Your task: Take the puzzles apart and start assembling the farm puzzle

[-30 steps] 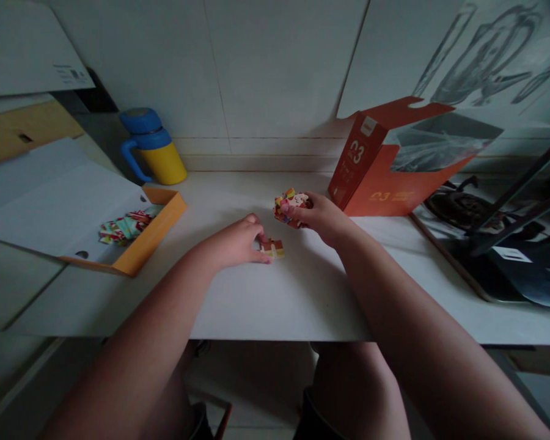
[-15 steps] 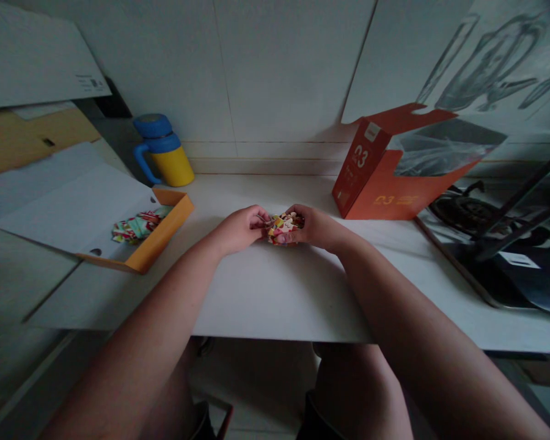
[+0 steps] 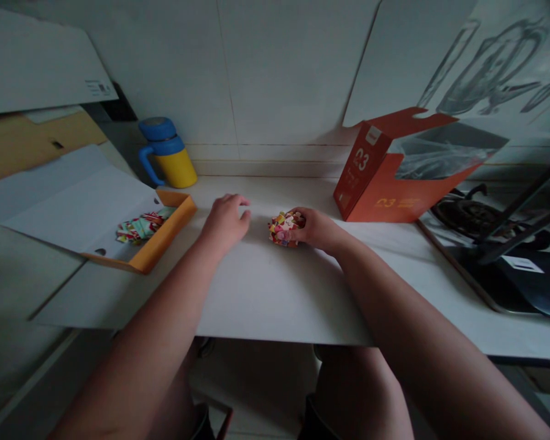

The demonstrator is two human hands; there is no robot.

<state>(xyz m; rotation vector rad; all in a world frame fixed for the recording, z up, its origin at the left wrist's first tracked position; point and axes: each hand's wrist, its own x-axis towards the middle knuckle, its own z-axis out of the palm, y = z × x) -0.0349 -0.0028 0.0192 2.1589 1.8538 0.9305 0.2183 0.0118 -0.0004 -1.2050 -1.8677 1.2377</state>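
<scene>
Through the head camera I log the right hand [image 3: 315, 229] grasping a clump of small colourful pieces [image 3: 281, 227], thumb on the near side, near the middle of the white countertop [image 3: 275, 299]. The left hand [image 3: 228, 223] is released: its fingers stand apart from the thumb, to the left of the clump and well clear of it.

Surroundings, left: an open box [image 3: 167, 238] with orange sides and a pale lid folded back; patterned pieces [image 3: 142, 227] lie inside. Behind it, against the wall, stands a blue-and-yellow flask [image 3: 176, 168], handle turned left. A white panel [image 3: 41, 58] juts in at upper left.

Surroundings, right: a red-orange box [image 3: 394, 198] stands behind the right hand, top open, clear plastic [image 3: 440, 160] showing within. Beyond it I note a dark burner [image 3: 467, 211] and black bars [image 3: 522, 205], off to the side of the hands. The space between the hands is unobstructed.

Limits of view: the right palm and fingers hide part of the clump, so I cannot count its pieces or tell whether it touches the counter. Print on the red-orange box is mostly too small to read. The panel and bars run out of frame.
</scene>
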